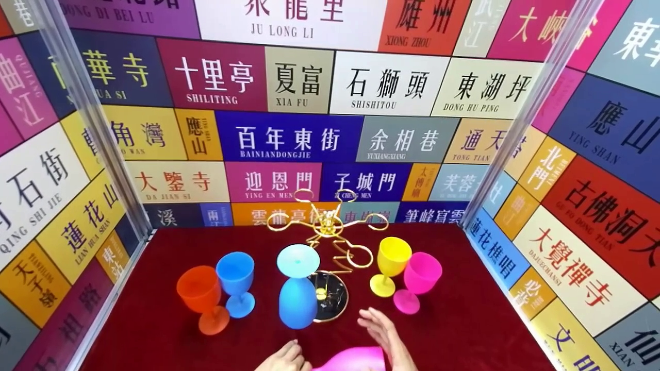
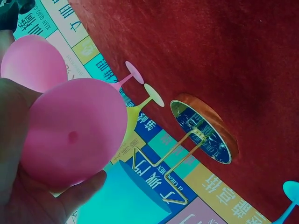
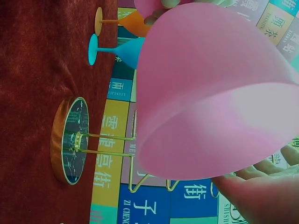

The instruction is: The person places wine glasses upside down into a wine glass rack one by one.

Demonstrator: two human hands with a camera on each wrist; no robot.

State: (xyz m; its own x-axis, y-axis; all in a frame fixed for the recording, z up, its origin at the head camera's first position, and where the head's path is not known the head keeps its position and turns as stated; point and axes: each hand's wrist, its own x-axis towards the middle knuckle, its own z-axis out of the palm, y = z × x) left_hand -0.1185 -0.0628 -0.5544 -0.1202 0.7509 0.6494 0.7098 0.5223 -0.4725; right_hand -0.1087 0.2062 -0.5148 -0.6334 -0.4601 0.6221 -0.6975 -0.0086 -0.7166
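A pink goblet (image 1: 356,359) lies on its side at the near edge of the head view. My left hand (image 1: 286,357) grips it by the foot end; the left wrist view shows its round foot (image 2: 74,130) with my thumb at its lower edge. Toward my right hand (image 1: 386,335) faces the bowl's wide mouth. That hand's fingers are extended beside the rim, and the bowl (image 3: 210,84) partly covers them in the right wrist view. Just beyond the hands, a blue goblet (image 1: 298,304) is upside down, foot uppermost, at the near side of a gold wire rack (image 1: 328,225).
The rack's black round base (image 1: 332,299) stands on a dark red cloth (image 1: 258,345). At left are upright orange (image 1: 198,288) and blue (image 1: 235,273) goblets; at right, yellow (image 1: 394,256) and pink (image 1: 423,272) ones. Walls with printed signs enclose the table.
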